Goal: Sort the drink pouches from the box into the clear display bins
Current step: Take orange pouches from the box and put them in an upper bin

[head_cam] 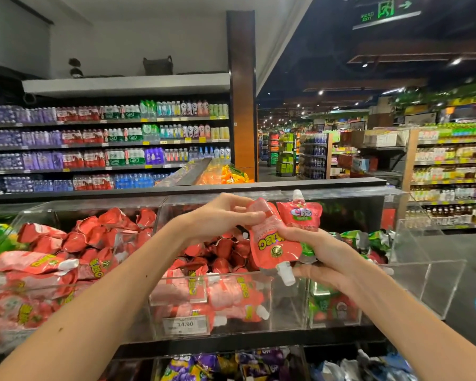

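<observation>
Stocking looks well advanced but unfinished, as I judge it. Of at least 4 clear display bins in the upper row on the counter, the widest bin point(94, 209) at the left of the frame is heaped with red and pink pouches, too many to count. The middle bin point(286, 306) at centre is largely filled with pink ones behind 1 price tag point(185, 324). The third bin point(349, 323), right of centre, holds a smaller lot of green and red pouches. The end bin point(429, 284) at far right shows nothing inside that I can make out. Along the bottom edge, a lower row point(302, 361) has at least 2 more bins with purple and silver-blue pouches. No box is in view, so how many pouches remain to sort cannot be told. 2 hands meet above the middle bin with 3 pouches visible between them. The right hand point(322, 251) has its grip curled round the bunch: 1 upright pink pouch point(300, 214) with its white cap up, 1 green pouch point(308, 250) mostly hidden behind, and 1 inverted pink pouch point(275, 243) with its cap down. The left hand point(226, 215) pinches the upper edge of that inverted pouch between thumb and fingertips, likely to separate it for the pink bin below.
</observation>
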